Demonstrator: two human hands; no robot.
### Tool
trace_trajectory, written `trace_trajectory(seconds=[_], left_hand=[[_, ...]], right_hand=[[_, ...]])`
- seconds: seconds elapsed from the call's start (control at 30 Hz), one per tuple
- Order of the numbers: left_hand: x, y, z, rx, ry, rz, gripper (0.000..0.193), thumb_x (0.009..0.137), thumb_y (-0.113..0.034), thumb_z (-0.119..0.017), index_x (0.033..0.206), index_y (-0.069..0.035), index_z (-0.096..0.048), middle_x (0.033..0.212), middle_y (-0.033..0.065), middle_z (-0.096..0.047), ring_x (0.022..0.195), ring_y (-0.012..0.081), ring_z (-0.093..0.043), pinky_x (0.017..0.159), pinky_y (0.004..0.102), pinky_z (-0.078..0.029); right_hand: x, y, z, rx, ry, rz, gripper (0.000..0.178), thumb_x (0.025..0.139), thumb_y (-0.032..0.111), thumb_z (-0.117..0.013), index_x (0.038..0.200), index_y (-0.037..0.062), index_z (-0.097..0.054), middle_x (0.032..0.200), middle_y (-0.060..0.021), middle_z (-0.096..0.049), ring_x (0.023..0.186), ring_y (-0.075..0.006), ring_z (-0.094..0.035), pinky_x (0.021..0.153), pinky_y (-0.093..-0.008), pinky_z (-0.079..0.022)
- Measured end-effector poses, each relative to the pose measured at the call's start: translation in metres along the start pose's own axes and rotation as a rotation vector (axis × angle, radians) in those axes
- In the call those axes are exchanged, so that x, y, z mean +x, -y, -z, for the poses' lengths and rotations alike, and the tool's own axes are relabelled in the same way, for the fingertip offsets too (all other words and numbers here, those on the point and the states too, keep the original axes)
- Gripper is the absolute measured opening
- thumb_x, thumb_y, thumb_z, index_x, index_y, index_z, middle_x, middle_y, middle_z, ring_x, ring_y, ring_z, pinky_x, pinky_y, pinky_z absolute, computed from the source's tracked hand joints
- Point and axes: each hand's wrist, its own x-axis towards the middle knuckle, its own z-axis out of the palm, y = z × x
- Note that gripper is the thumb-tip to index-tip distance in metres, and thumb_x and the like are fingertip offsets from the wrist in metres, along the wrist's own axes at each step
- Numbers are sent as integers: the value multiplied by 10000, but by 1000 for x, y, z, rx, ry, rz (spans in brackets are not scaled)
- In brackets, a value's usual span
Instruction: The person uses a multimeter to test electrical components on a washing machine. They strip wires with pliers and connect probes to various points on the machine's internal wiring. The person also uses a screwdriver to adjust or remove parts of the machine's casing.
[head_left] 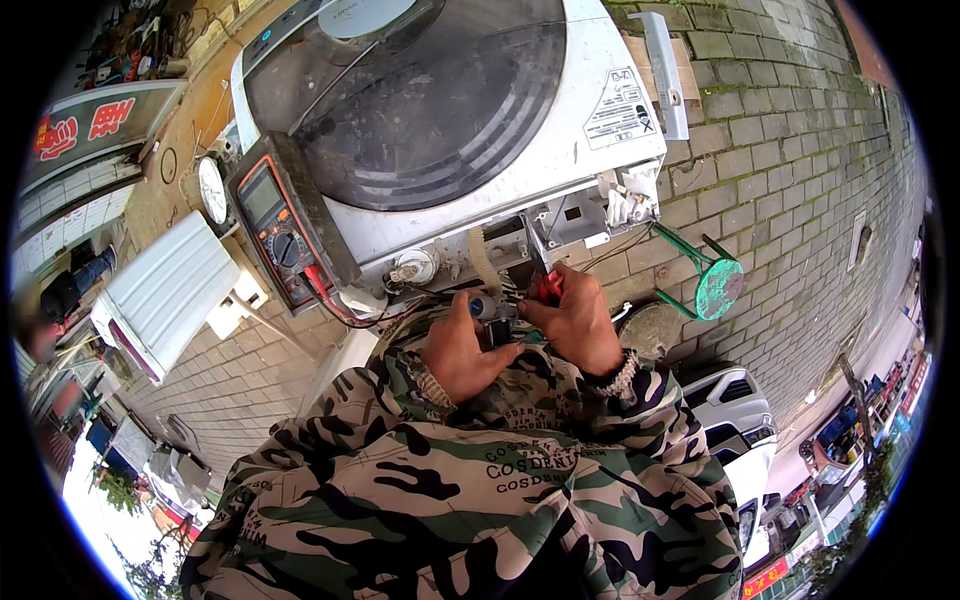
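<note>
My left hand (462,352) is closed around a small grey and black valve-like part (490,308) with a round bluish end, held close to my body. Red-handled pliers (545,286) are gripped in my right hand (580,318), their metal jaws pointing away toward the machine. The thumb and fingertips of that hand also meet the right side of the grey part. Just beyond both hands is the opened rear compartment of a white washing machine (625,75), where a ribbed beige hose (484,262) shows. My fingers hide some of the part.
An orange-and-black multimeter (285,235) lies at the machine's left corner, its leads running toward my hands. White connectors (630,197) bunch at the right corner. A green stool (720,288) stands on the paving to the right, and a white ribbed panel (170,290) at left.
</note>
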Motion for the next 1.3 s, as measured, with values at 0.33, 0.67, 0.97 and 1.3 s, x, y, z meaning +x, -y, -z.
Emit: trace_trajectory(seconds=[0.33,0.67,0.97,1.3], left_hand=[[-12,-2,-16,-105,-135,56,795,700,-246,-863,1367,-85,-462,983,200,-722,886,376,-731,757,444,-579],[-13,6,-1,-165,-2,137,796,686,-137,-854,1376,-43,-470,1179,192,-685,1084,297,-709,917,380,-556],[-14,25,7,-140,-11,21,777,673,-78,-839,1358,-15,-478,1220,194,-659,1123,305,-686,965,376,-534],[-12,31,4,-128,-40,-30,704,711,-65,-807,1347,-41,-508,1213,192,-672,1094,341,-700,928,391,-553]], right_hand=[[4,-7,-1,436,100,-239,183,812,-61,-749,870,23,-596,725,33,-592,657,-41,-514,584,-228,-433],[-2,-22,-22,175,35,-154,194,780,16,-756,898,20,-602,721,-30,-602,667,-101,-548,636,-273,-472],[-12,-19,-35,334,-21,-167,196,795,15,-743,918,42,-593,753,-32,-600,696,-104,-550,669,-281,-484],[-14,-33,-40,260,-13,-141,184,811,24,-742,924,46,-599,776,-30,-620,711,-100,-567,691,-274,-499]])
